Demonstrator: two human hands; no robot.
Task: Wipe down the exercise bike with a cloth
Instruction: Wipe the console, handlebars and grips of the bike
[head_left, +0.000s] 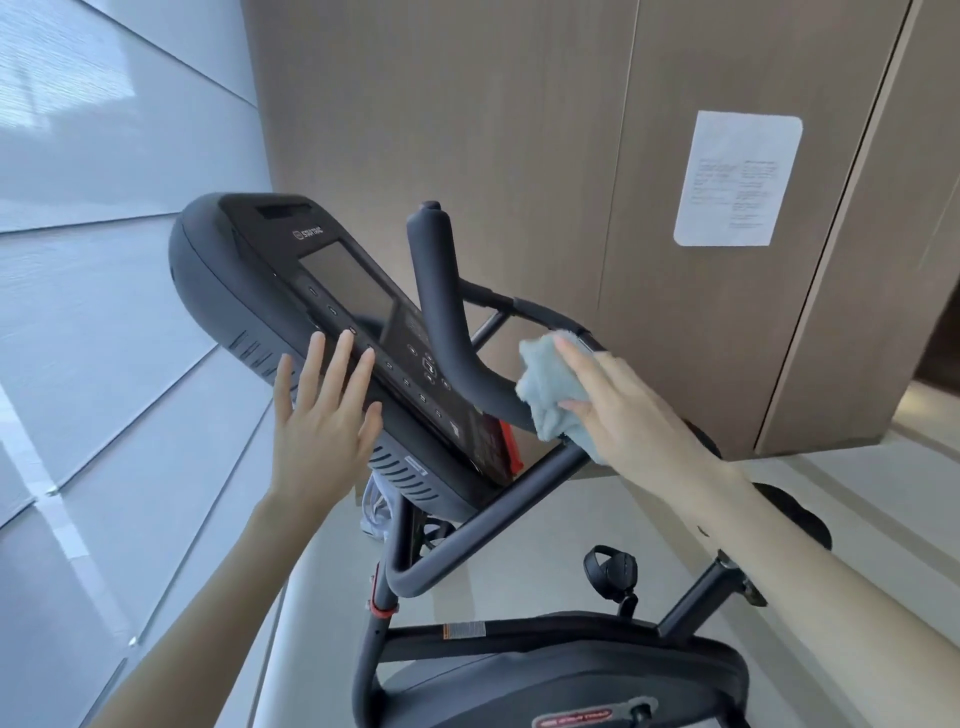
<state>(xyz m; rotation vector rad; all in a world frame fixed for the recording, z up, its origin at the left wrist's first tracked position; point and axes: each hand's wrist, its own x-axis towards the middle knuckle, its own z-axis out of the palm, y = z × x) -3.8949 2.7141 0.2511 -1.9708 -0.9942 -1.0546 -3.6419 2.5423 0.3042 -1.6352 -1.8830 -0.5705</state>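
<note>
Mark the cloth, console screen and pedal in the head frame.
cloth (543, 376): head view, on the bunched pale-blue folds near its left edge.
console screen (350, 283): head view, on the middle of the dark glass.
pedal (613, 569): head view, on the black body beside the strap.

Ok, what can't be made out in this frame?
Head view:
- Wall notice text: too small, blurred.
- Handlebar stretch under the cloth: covered by cloth and right hand.
- Right hand's grip: hidden behind the hand itself.
- Bike's lower body: cut off by bottom edge.
</note>
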